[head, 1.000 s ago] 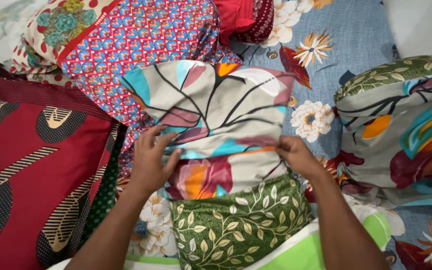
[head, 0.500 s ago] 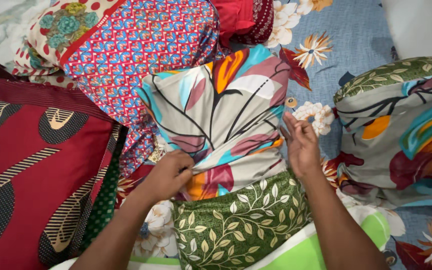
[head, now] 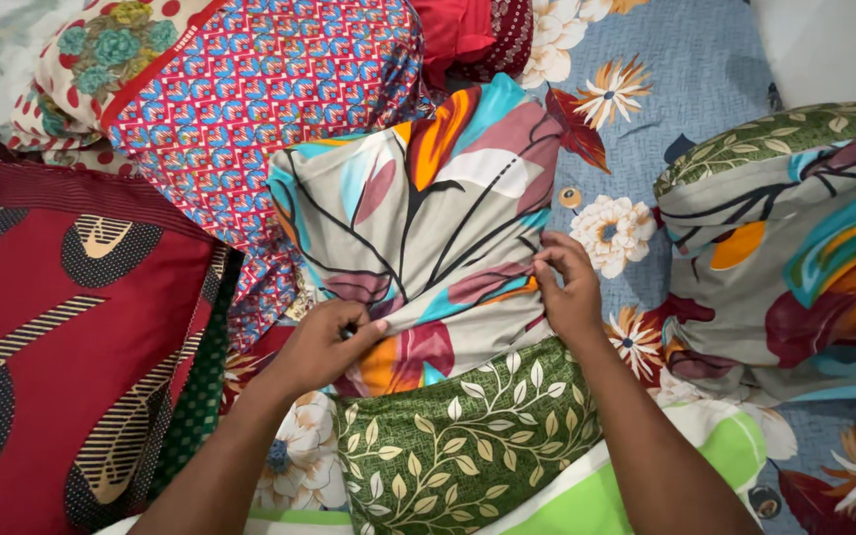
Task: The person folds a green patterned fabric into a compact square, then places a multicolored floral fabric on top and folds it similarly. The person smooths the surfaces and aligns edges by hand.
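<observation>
The left hand (head: 324,342) is closed, pinching a fold of the grey pillow cover with bold leaf shapes in orange, teal and maroon (head: 428,198) at its lower left corner. The right hand (head: 567,287), which lay open and flat half a second ago, has now curled its fingers into the cover's lower right edge and grips the cloth there. The cover itself has barely shifted; it stands bunched between both hands, its top leaning away. Its lower end merges into a green panel printed with pale leafy vines (head: 468,426). To the left it presses against a red-and-blue patterned pillow (head: 260,99) and, farther out, a dark red pillow with black striped ovals (head: 61,337). To the right, open blue floral bedsheet (head: 646,129) separates it from a matching grey leaf-print pillow (head: 795,258).
</observation>
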